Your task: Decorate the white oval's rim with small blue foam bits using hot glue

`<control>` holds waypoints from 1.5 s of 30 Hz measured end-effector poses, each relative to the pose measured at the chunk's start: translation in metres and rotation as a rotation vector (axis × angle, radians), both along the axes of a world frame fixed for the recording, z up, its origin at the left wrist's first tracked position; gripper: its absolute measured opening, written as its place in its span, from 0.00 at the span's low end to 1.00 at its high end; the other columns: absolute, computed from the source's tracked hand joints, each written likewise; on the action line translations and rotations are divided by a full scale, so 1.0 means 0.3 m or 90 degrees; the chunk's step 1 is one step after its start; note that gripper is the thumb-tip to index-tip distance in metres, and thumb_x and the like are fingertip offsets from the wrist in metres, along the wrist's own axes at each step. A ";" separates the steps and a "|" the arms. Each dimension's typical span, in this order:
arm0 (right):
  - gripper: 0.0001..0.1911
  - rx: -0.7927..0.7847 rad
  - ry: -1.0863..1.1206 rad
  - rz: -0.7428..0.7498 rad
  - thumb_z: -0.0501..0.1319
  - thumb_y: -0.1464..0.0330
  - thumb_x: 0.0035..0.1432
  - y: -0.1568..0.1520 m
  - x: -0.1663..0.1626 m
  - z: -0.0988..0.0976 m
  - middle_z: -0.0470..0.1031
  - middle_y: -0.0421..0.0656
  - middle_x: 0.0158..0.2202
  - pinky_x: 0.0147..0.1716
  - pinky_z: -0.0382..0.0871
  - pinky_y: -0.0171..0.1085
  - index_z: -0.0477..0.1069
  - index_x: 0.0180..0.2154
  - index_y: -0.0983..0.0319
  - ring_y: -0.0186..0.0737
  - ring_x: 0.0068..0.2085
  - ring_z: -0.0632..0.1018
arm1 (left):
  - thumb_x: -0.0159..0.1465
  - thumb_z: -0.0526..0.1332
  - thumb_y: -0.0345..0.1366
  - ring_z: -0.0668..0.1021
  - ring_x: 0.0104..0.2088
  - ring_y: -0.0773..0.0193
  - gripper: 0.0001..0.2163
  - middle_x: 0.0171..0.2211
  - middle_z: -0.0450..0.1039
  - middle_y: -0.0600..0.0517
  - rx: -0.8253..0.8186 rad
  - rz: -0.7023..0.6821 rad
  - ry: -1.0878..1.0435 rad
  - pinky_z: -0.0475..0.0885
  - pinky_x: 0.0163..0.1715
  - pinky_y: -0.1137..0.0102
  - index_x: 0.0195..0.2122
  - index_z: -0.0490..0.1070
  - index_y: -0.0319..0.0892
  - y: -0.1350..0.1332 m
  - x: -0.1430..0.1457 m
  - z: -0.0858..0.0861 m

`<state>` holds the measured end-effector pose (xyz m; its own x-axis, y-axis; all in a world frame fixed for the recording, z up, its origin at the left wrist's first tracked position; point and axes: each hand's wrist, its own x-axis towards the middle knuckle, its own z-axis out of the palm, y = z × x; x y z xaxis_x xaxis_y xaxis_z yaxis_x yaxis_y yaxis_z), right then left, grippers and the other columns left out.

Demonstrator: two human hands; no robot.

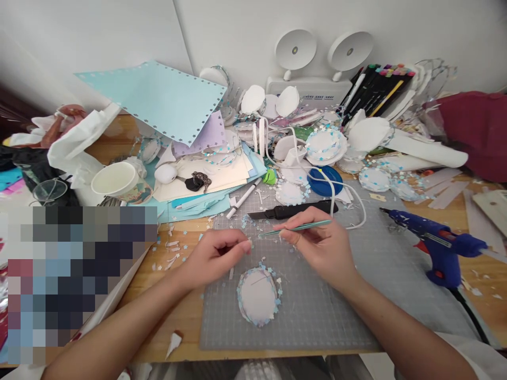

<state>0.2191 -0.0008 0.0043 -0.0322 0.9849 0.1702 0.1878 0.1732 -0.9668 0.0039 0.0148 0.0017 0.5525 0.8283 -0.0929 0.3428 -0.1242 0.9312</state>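
Observation:
My right hand (pixel 322 248) is closed around teal tweezers (pixel 307 226), whose tips point left toward my other hand. The thumb and forefinger of my left hand (pixel 217 256) are pinched together, with a tiny pale bit at the fingertips that is too small to name. Below both hands, a white paper disc (pixel 258 295) edged with small blue and white flower cut-outs lies flat on the grey cutting mat (pixel 336 322). Just beyond my hands rests a black utility knife (pixel 293 210), its blade toward the left.
A blue glue gun (pixel 439 237) lies at the right. Behind are a blue lid (pixel 325 181), a white cable (pixel 362 203), decorated discs (pixel 325 145) and several markers (pixel 370 95). Left of them are blue paper sheets (pixel 158 100) and a paper cup (pixel 119 182). Scraps litter the wooden table (pixel 174 316).

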 end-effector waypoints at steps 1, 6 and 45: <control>0.03 0.000 0.018 -0.002 0.65 0.70 0.53 -0.001 0.002 0.003 0.76 0.42 0.31 0.24 0.72 0.34 0.72 0.29 0.58 0.39 0.33 0.80 | 0.64 0.54 0.40 0.60 0.21 0.72 0.14 0.20 0.59 0.55 -0.013 0.019 -0.013 0.55 0.19 0.76 0.27 0.70 0.35 0.001 0.003 0.001; 0.05 0.030 0.107 0.022 0.65 0.73 0.53 -0.012 -0.002 0.000 0.74 0.39 0.30 0.29 0.75 0.35 0.71 0.30 0.57 0.40 0.37 0.81 | 0.60 0.60 0.39 0.59 0.19 0.73 0.11 0.18 0.55 0.59 -0.070 0.054 -0.082 0.54 0.18 0.77 0.37 0.72 0.35 -0.003 0.009 -0.008; 0.06 -0.067 0.186 0.032 0.66 0.68 0.53 -0.005 -0.029 -0.037 0.77 0.41 0.30 0.23 0.67 0.32 0.69 0.31 0.60 0.31 0.24 0.72 | 0.59 0.63 0.40 0.56 0.18 0.74 0.11 0.16 0.53 0.59 -0.092 0.064 -0.096 0.51 0.17 0.76 0.32 0.75 0.35 0.003 0.007 -0.018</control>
<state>0.2104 -0.0023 -0.0068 -0.0454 0.9960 0.0768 -0.1063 0.0717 -0.9917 0.0060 0.0156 -0.0037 0.4839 0.8643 -0.1371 0.2028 0.0416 0.9783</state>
